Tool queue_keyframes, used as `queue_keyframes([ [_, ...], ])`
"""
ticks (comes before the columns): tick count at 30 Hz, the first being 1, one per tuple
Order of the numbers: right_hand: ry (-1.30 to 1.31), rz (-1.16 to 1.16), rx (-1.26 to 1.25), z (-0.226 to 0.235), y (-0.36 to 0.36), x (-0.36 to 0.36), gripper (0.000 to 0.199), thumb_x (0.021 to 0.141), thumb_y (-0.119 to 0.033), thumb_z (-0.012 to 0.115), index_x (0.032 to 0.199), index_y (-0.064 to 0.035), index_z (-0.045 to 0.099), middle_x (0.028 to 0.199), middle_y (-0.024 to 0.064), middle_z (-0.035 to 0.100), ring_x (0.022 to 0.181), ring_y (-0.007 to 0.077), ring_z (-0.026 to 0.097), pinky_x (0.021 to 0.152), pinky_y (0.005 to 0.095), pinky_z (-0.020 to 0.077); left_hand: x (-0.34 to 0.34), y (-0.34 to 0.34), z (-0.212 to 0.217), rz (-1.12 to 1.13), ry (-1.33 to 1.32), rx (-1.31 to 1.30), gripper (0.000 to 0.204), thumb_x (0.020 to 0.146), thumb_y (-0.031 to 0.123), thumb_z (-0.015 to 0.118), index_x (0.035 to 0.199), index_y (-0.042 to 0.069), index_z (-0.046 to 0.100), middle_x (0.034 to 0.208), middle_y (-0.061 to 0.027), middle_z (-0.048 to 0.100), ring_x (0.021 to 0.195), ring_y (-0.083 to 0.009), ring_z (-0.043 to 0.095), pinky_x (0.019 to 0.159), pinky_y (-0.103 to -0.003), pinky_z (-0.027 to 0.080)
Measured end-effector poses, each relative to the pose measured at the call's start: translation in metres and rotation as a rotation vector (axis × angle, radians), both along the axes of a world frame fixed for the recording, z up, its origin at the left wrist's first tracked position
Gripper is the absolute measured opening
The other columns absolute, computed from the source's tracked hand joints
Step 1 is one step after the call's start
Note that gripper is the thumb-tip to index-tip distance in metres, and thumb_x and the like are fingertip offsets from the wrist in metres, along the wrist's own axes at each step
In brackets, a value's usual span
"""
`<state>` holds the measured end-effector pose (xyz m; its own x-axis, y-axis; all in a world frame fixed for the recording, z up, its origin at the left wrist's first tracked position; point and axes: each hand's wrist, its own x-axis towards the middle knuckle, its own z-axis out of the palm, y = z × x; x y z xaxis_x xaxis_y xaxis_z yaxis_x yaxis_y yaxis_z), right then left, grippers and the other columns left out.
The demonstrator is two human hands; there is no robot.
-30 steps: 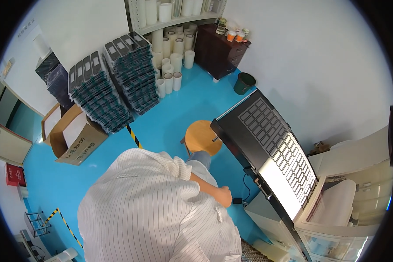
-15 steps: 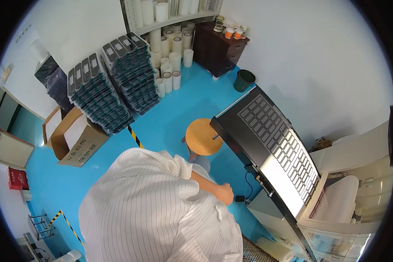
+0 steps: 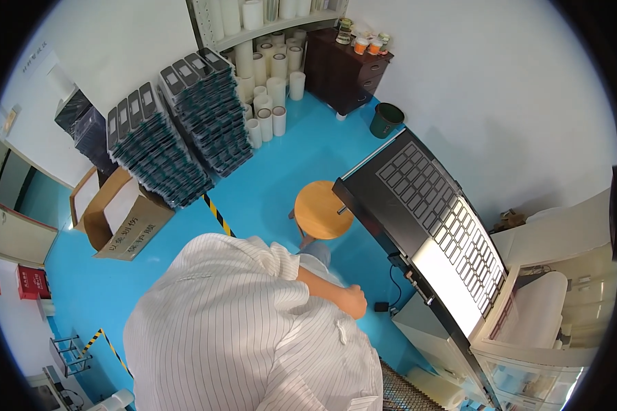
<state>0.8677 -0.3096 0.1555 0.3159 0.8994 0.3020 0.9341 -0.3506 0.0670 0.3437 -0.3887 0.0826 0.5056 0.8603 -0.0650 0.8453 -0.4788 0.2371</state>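
A bare forearm comes out of a white striped sleeve [image 3: 253, 257], and my left hand [image 3: 353, 301] is at its end, in front of my body. Its fingers look curled in; what they may hold is hidden. Past the forearm a bit of blue trouser leg [image 3: 317, 255] shows. My right hand is out of sight, covered by the shirt or outside the picture. To the right of the visible hand stands a tilted black panel [image 3: 373, 168] with a grid of rounded rectangles, lit bright white in its lower part. A round wooden stool [image 3: 322, 209] stands ahead.
Two tall stacks of dark trays [image 3: 161, 154] rise at the left, beside an open cardboard box [image 3: 140, 222]. White rolls [image 3: 277, 89] stand under a shelf. A dark cabinet [image 3: 336, 72] and a green bin [image 3: 386, 120] are at the back. A cable [image 3: 399, 281] hangs near the panel.
The view has shifted slightly, so the stool, panel and bin sit a little differently in the picture. My left hand stays in nearly the same place, its fingers still curled.
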Motion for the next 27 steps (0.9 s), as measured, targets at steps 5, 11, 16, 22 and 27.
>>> queue_keyframes([
  [5,0.031,0.040,0.048,-0.003,-0.001,0.007,0.063,0.085,-0.053,0.039,0.082,0.0046,0.065,0.079,0.0225,0.063,0.071,0.0386,0.058,0.065,0.0451,0.0460,-0.001,0.000,0.000,-0.021,-0.003,0.023,0.014,0.063,0.018,0.059,0.063,0.004,0.061,0.069,-0.0097,0.060,0.064,-0.0217,0.056,0.050,-0.033,0.037],
  [11,0.065,0.113,0.069,-0.001,-0.004,0.004,0.059,0.085,-0.048,0.042,0.080,0.0066,0.064,0.080,0.0250,0.061,0.073,0.0412,0.056,0.069,0.0469,0.0440,-0.006,-0.003,-0.004,0.004,-0.005,0.048,0.014,0.063,0.018,0.059,0.064,0.004,0.061,0.070,-0.0101,0.061,0.066,-0.0229,0.058,0.051,-0.034,0.040],
  [16,0.069,0.158,0.073,0.006,-0.007,-0.004,0.056,0.085,-0.045,0.044,0.078,0.0072,0.064,0.079,0.0264,0.060,0.073,0.0417,0.054,0.070,0.0476,0.0429,-0.010,-0.002,-0.006,-0.001,-0.040,-0.011,0.015,0.062,0.012,0.064,0.075,0.005,0.064,0.077,-0.0132,0.063,0.071,-0.0281,0.060,0.051,-0.038,0.038],
  [22,0.155,0.141,0.047,0.007,-0.008,-0.008,0.055,0.085,-0.044,0.045,0.077,0.0073,0.063,0.079,0.0270,0.060,0.072,0.0420,0.053,0.070,0.0480,0.0424,-0.014,-0.003,0.001,0.009,-0.046,0.009,0.015,0.062,0.018,0.061,0.065,0.004,0.061,0.072,-0.0115,0.061,0.068,-0.0237,0.058,0.053,-0.035,0.040],
  [27,0.045,0.197,0.087,-0.006,-0.002,0.009,0.050,0.086,-0.040,0.045,0.075,0.0054,0.064,0.074,0.0258,0.059,0.070,0.0409,0.053,0.070,0.0476,0.0427,-0.018,-0.001,0.001,-0.013,-0.015,-0.035,0.015,0.064,0.019,0.060,0.068,0.004,0.062,0.073,-0.0108,0.061,0.069,-0.0237,0.058,0.055,-0.034,0.040],
])
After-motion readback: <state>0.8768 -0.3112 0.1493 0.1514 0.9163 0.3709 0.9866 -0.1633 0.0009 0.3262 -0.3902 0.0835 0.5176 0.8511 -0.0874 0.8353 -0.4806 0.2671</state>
